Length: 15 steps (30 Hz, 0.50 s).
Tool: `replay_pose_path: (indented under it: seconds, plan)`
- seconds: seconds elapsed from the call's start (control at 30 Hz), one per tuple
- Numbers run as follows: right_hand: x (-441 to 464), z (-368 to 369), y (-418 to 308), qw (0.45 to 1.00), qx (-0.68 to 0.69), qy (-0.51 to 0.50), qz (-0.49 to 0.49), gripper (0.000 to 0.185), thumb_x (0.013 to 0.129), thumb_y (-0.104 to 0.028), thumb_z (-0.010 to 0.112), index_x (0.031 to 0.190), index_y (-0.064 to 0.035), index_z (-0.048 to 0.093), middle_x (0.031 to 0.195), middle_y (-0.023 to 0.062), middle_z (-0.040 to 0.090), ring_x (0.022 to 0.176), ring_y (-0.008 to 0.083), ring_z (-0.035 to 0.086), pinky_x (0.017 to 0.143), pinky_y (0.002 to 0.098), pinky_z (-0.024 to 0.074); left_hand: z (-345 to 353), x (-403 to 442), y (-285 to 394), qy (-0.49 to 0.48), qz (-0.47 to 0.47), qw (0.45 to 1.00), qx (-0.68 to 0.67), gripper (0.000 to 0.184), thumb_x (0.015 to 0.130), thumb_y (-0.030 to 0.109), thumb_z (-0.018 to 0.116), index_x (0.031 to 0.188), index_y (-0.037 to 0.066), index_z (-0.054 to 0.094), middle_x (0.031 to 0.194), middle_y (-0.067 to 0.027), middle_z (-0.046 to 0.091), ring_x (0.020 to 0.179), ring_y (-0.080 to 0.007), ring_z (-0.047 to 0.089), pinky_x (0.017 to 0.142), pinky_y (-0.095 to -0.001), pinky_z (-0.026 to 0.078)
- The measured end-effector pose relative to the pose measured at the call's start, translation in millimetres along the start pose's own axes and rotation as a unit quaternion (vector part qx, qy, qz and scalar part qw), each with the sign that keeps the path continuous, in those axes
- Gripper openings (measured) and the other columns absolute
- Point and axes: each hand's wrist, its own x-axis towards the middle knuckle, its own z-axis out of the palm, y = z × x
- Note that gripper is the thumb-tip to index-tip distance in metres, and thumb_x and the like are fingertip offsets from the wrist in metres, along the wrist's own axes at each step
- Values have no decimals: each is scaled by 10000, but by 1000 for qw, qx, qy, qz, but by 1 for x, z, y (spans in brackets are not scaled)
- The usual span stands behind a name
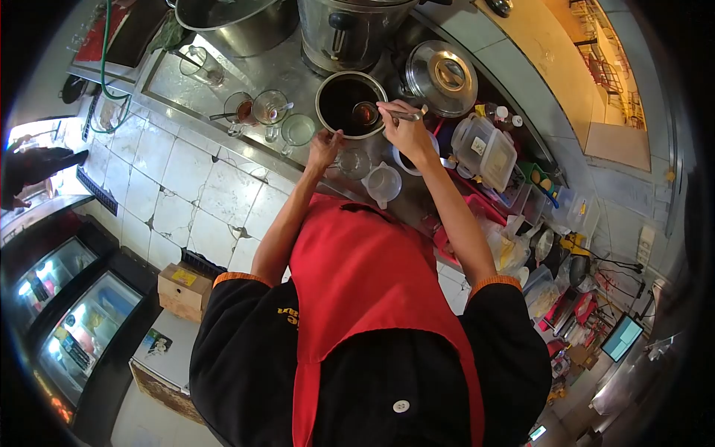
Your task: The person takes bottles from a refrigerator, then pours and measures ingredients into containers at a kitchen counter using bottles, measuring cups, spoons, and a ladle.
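Note:
A round metal pot (321,92) with dark liquid inside stands on the steel counter. My left hand (325,147) is closed on its near rim. In my right hand (407,135) is the handle of a ladle (365,113), whose bowl sits inside the pot with reddish-brown liquid in it. Close to my left hand are a glass mug of pale liquid (299,130) and a clear glass (353,162). A translucent plastic jug (383,183) stands below the pot, between my forearms.
Glass mugs with spoons (269,107) line the counter's left part. Behind the pot stand a large metal urn (350,37) and a big stockpot (246,37). A metal lid (441,78) lies to the right, near stacked plastic containers (482,149). White floor tiles (179,175) show at left.

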Motion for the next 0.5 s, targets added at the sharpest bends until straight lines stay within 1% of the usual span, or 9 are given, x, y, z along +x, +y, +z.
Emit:
replay_pose_path:
  seconds: [0.07,0.1,0.17,0.27,0.4,0.47,0.5]
  plan:
    - [-3,-1,-3,998,24,-8,58,115,909,-67,633,934,-4,726,831,149,705,642,289,644,623,382,523,1,-1,1,1,4,1000,-22,363,966,321,642,959,-40,680,810,-127,737,768,-188,696,740,-324,533]
    - [-4,-1,-5,998,23,-9,59,115,909,-67,633,934,-4,726,831,149,705,642,289,644,623,382,523,1,-1,1,-2,12,1000,-25,348,970,311,641,961,-35,682,818,-122,737,769,-188,693,745,-325,532]
    - [-5,0,-3,999,35,18,37,117,913,-75,637,948,-13,730,794,137,684,581,254,613,572,360,498,0,-2,6,-7,20,999,-29,333,974,300,639,964,-29,685,826,-118,737,770,-189,690,749,-326,531]
    - [-7,0,2,999,16,14,35,116,916,-69,636,954,-13,730,799,131,688,587,240,620,558,344,496,-1,-3,6,-12,25,999,-22,333,979,301,633,978,-28,682,839,-118,737,786,-185,688,763,-322,528]
    - [-10,2,9,998,26,18,48,115,922,-71,635,955,-21,733,800,121,691,572,224,615,535,325,486,-2,-6,13,-19,21,1000,-14,334,980,295,635,994,-36,675,852,-120,738,800,-176,682,769,-316,525]
    - [-11,5,14,998,38,44,37,111,920,-69,639,953,-21,733,797,110,693,557,207,605,527,314,488,-4,-12,24,-16,16,1000,-8,335,979,294,636,997,-38,675,857,-120,738,801,-175,680,768,-316,524]
    - [-12,6,17,998,37,45,36,111,920,-69,639,953,-21,733,797,110,693,557,207,605,527,314,488,-5,-15,30,-11,29,1000,-1,370,979,326,634,995,-41,676,854,-124,739,790,-179,682,759,-323,519]
